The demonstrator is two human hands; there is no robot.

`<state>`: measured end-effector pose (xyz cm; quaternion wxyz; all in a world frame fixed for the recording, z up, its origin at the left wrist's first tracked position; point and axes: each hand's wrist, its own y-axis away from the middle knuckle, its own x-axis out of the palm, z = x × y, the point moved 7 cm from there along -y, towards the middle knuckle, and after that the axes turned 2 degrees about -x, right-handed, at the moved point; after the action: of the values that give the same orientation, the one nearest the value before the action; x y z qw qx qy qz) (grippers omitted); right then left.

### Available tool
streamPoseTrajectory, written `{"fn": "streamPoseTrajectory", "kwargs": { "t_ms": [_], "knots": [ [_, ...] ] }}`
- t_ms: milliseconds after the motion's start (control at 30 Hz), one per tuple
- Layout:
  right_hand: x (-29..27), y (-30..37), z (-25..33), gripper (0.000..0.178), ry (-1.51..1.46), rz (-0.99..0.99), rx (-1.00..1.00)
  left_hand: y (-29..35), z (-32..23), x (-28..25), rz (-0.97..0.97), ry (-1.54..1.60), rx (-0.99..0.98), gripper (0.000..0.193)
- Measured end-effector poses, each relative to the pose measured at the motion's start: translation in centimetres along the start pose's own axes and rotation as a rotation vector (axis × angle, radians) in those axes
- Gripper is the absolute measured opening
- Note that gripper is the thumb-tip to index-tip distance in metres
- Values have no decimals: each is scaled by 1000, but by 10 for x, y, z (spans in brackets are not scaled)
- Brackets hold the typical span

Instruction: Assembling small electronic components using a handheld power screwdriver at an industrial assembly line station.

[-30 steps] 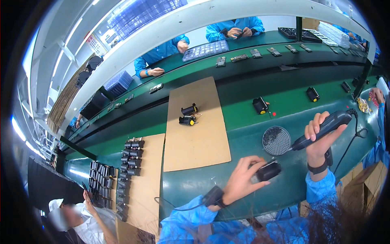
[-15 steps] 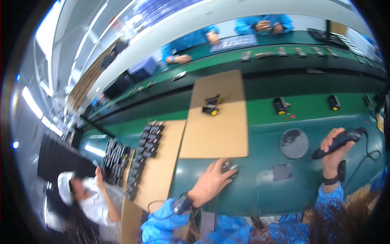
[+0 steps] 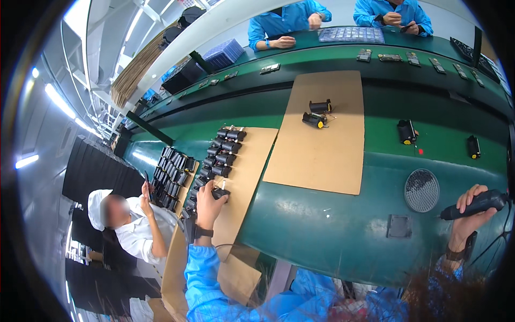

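My left hand (image 3: 208, 208) reaches over the cardboard on the left, its thumb and fingers closed on a small black part (image 3: 220, 194) with a pale piece sticking up. That part is beside a row of similar black cylindrical parts (image 3: 224, 156); whether it touches the cardboard I cannot tell. At the right, my right hand (image 3: 465, 217) is wrapped around a black handheld electric screwdriver (image 3: 478, 204), its tip pointing left. A round ribbed dark disc (image 3: 421, 190) and a small square dark plate (image 3: 399, 226) lie left of the screwdriver.
Two black parts with yellow ends (image 3: 314, 120) lie on the middle cardboard sheet (image 3: 316, 161). More sit on the green belt (image 3: 445, 145). A person in white (image 3: 142, 231) stands at the left; people in blue sleeves (image 3: 284, 24) sit across. A cord (image 3: 504, 236) hangs from the screwdriver.
My left hand, with the black part, has moved left from the green tabletop to the row on the cardboard. The view has shifted too. My right hand keeps hold of the screwdriver.
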<state>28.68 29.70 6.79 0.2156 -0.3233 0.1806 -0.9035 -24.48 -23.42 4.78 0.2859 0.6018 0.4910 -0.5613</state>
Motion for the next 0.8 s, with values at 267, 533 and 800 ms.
{"fn": "streamPoseTrajectory", "kwargs": {
  "t_ms": [267,533,800],
  "knots": [
    [-8,1,2,74,18,-70,-2,-33,-14,9,-182,79,80,73],
    [22,2,-9,78,175,9,77,-15,-148,7,-239,113,469,68],
    [12,1,-3,71,141,-1,61,25,-493,56,89,541,1224,61]
  ]
}}
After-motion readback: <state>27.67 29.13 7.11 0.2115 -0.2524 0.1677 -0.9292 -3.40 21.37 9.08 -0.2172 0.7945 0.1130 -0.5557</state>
